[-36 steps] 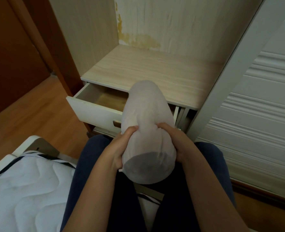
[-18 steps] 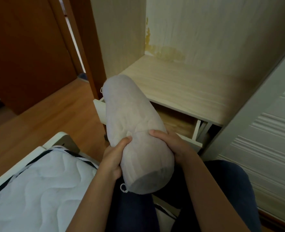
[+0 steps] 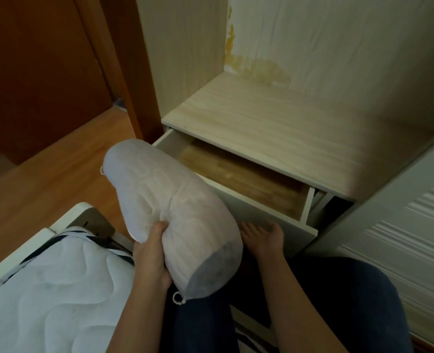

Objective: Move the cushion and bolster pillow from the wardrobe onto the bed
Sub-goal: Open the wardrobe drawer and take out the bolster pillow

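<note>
Nearest: knees in dark blue trousers (image 3: 338,301), seated, facing the wardrobe (image 3: 185,59). At lower left, the bed (image 3: 78,212): white frame corner, quilted white mattress (image 3: 45,289) with black-striped edging.

Left hand (image 3: 151,258) clamped on the bolster (image 3: 175,212) from its left side near the close end, fingertips dug into the fabric. Bolster off the bed and out of the wardrobe, in the air over the lap. Tilted, with the grey end cap low and toward the camera and the far end up and left over the floor (image 3: 45,179). Small white ring (image 3: 177,299) dangling at the near cap.

Right hand (image 3: 261,238) off the bolster, just beside it, fingers loosely spread, holding nothing. Placed at the white front of the open drawer (image 3: 236,174); touching or not, hard to tell.

Beyond, the wardrobe's pale wood shelf (image 3: 261,128), a yellow stain (image 3: 256,70) on the back panel, and a white ribbed sliding door (image 3: 401,225) at right. Far left, a brown door (image 3: 32,72).
</note>
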`<state>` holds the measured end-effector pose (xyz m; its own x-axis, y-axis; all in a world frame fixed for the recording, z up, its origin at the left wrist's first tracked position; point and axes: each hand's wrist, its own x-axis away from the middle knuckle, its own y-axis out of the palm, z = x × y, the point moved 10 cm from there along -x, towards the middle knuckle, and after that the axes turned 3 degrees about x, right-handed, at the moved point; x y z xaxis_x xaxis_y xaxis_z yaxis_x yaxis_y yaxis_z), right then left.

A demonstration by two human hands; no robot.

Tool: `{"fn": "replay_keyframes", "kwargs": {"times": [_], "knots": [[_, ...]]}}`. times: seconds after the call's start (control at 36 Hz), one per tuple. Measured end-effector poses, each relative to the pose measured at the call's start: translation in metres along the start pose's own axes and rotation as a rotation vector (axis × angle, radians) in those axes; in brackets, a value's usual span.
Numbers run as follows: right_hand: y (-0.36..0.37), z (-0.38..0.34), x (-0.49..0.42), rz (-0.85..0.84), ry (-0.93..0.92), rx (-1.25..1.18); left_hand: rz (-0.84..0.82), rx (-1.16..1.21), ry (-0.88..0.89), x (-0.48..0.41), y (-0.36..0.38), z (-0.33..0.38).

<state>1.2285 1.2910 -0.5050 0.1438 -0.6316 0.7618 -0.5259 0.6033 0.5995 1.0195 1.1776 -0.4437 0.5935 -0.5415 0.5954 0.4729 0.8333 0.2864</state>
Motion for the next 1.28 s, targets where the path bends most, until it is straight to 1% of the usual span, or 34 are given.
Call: {"fn": "replay_keyframes", "kwargs": {"times": [0.08, 0.19, 0.39, 0.53, 0.78, 0.92, 1.08, 1.19, 1.28], "knots": [[-0.002, -0.011, -0.018, -0.007, -0.053, 0.031, 0.019, -0.006, -0.011, -0.004, 0.002, -0.005], [-0.010, -0.026, -0.039, 0.067, -0.080, 0.086, 0.033, -0.028, -0.013, -0.009, 0.005, -0.010], [-0.012, -0.030, -0.066, 0.006, -0.070, -0.002, 0.068, -0.054, -0.030, -0.017, 0.009, -0.019], [0.000, -0.041, -0.082, -0.061, -0.085, -0.049, 0.091, -0.058, -0.014, -0.021, 0.007, -0.023], [0.018, -0.073, -0.118, -0.053, -0.111, 0.049, 0.083, -0.082, -0.079, -0.028, 0.011, -0.032], [0.024, -0.092, -0.129, -0.008, -0.134, 0.142, 0.129, -0.123, -0.126, -0.032, 0.012, -0.038], [0.039, -0.109, -0.134, -0.008, -0.162, 0.225, 0.122, -0.176, -0.094, -0.033, 0.016, -0.033], [0.044, -0.116, -0.138, 0.006, -0.171, 0.261, 0.098, -0.192, -0.117, -0.035, 0.016, -0.034], [0.044, -0.116, -0.135, 0.016, -0.180, 0.289, 0.104, -0.167, -0.112, -0.036, 0.015, -0.034]]}}
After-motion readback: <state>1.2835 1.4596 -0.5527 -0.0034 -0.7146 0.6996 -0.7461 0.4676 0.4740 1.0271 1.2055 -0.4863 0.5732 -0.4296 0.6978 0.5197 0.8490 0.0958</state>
